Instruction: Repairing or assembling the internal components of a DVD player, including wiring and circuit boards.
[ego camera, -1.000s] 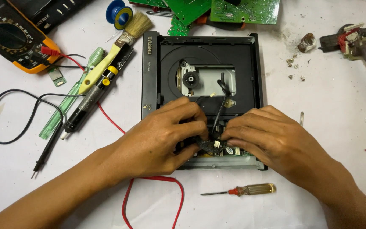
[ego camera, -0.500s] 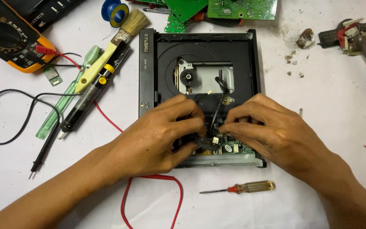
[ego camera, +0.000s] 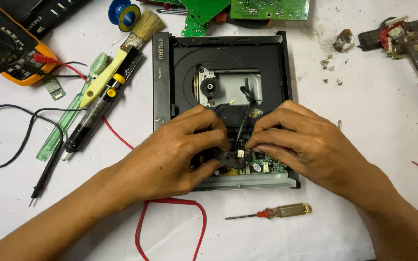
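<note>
A white table [ego camera: 378, 121] fills the view from above, scattered with repair tools. At its middle lies an opened black disc drive [ego camera: 223, 63], a square tray with a round disc well and a metal laser deck in it, its near edge toward the person.

Both hands meet over the near part of the drive. The left hand [ego camera: 180, 154] comes in from the lower left, fingers curled down onto the drive's near edge, thumb tucked under. The right hand [ego camera: 306, 145] comes in from the lower right, its fingertips pinched together. Between the two sets of fingertips sits a small white connector [ego camera: 241, 153] on a dark ribbon cable [ego camera: 228, 159], just above a small green board [ego camera: 262, 166] at the drive's near right. The right grip is nearly shut and touches the connector; whether it fully clasps it cannot be told. The left grip is closed against the cable and frame beside it. A thin black wire [ego camera: 244, 121] runs from the connector straight away from the person, toward the laser deck, so its long axis lies front to back between the hands.

Near the person, a small screwdriver [ego camera: 272, 211] lies crosswise on the table. A red wire [ego camera: 170, 227] loops under the left wrist. To the left lie a brush [ego camera: 122, 53] and a multimeter [ego camera: 6, 43].
</note>
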